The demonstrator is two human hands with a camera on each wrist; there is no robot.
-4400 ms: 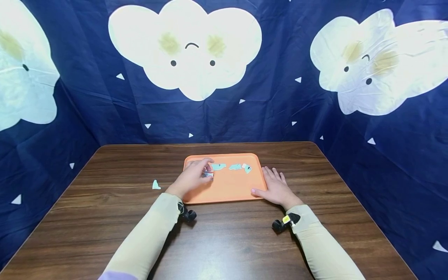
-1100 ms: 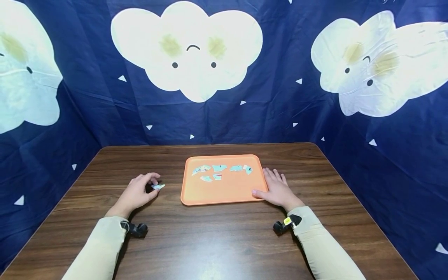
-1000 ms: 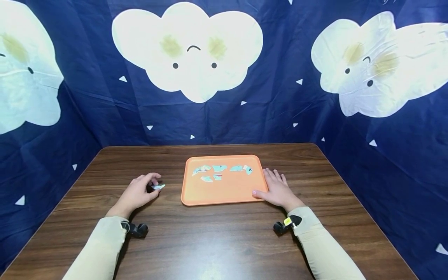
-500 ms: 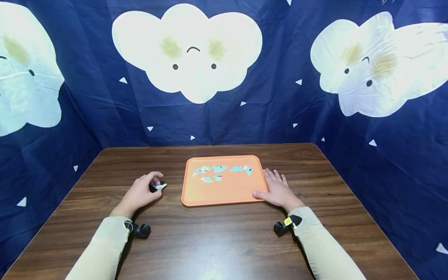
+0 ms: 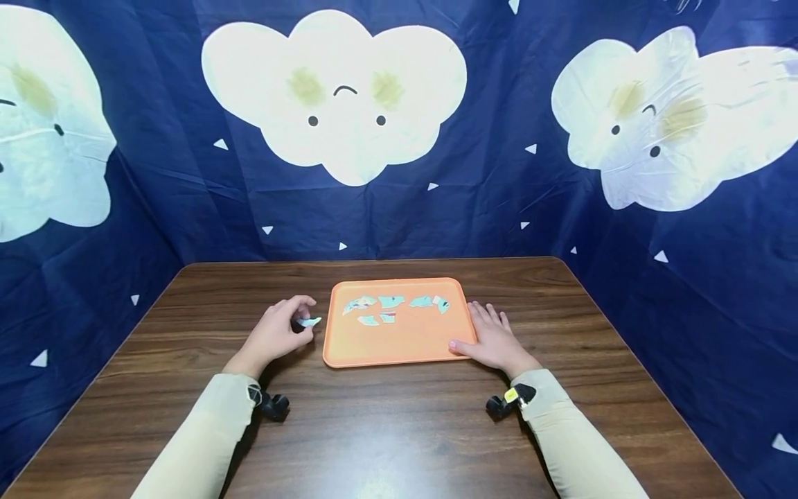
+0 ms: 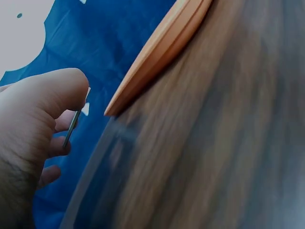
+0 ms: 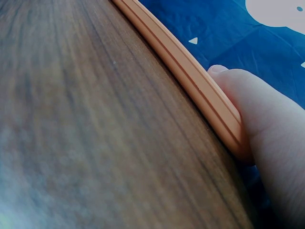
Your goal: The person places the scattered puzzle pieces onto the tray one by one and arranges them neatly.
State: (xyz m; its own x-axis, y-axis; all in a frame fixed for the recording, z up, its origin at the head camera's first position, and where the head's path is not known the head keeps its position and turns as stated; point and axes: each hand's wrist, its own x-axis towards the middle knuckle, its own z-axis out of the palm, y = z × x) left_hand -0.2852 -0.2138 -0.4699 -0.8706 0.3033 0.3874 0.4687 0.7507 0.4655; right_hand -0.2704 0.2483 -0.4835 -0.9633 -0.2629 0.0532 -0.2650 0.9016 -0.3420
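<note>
My left hand [image 5: 277, 334] pinches a flat, pale-blue puzzle piece [image 5: 309, 322] between thumb and fingers, just left of the orange tray [image 5: 399, 346]. Seen edge-on in the left wrist view, the puzzle piece [image 6: 71, 128] is a thin strip, partly hidden by the thumb. On the tray lie several irregular pale-blue pieces, among them a longer patterned one [image 5: 359, 303] at the upper left and one with a red edge [image 5: 388, 317]. The right hand [image 5: 497, 341] rests at the tray's right side, fingers straight and thumb over the rim [image 7: 205, 98].
The tray stands on a brown wooden table [image 5: 386, 430]. A dark blue curtain [image 5: 374, 215] with white cloud shapes [image 5: 337, 62] encloses the table's back and sides.
The left hand went from the tray to the loose piece on the table at left, took hold of it, and has carried it right toward the tray. The right hand has stayed in place.
</note>
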